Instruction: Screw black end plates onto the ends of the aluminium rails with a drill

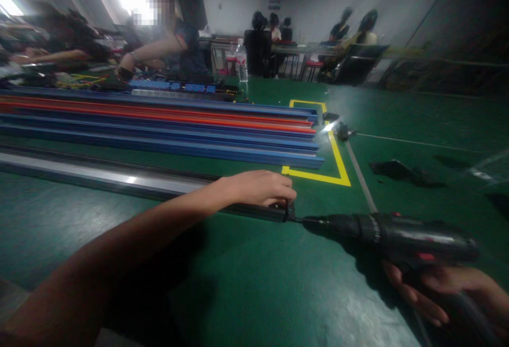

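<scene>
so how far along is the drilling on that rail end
Done: nothing shows as finished; no driven screw is visible. In hand: the left hand holds down the end of the long dark metal rail on the green floor, while the right hand grips the cordless drill with its bit at the rail's end piece. Left: blue and red rails lie stacked behind, untouched.
</scene>
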Tool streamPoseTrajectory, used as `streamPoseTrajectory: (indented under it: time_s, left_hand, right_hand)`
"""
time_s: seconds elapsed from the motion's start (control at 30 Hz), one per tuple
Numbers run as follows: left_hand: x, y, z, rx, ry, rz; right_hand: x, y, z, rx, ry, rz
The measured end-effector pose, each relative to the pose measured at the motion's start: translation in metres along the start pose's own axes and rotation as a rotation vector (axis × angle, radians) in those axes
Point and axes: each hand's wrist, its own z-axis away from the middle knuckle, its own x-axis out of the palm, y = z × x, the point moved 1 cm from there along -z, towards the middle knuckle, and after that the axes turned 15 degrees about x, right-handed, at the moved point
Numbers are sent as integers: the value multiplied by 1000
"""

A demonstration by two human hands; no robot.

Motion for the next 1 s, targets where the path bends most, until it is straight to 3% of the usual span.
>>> streamPoseTrajectory:
  time_s: [0.1,0.47,0.8,1.0]
  left_hand:
    - [0,0,1,5,23,14]
    - [0,-1,1,-1,-30,-20]
    - [-2,-13,5,9,-16,2]
    - [-4,-25,11,9,12,-4]
  right_hand:
    - [8,1,-1,-34,101,-54]
    - [4,10,-5,-92,44,-124]
    - [17,-7,-12,-105,5,-113]
    - [14,-21,-23,-102,21,-101]
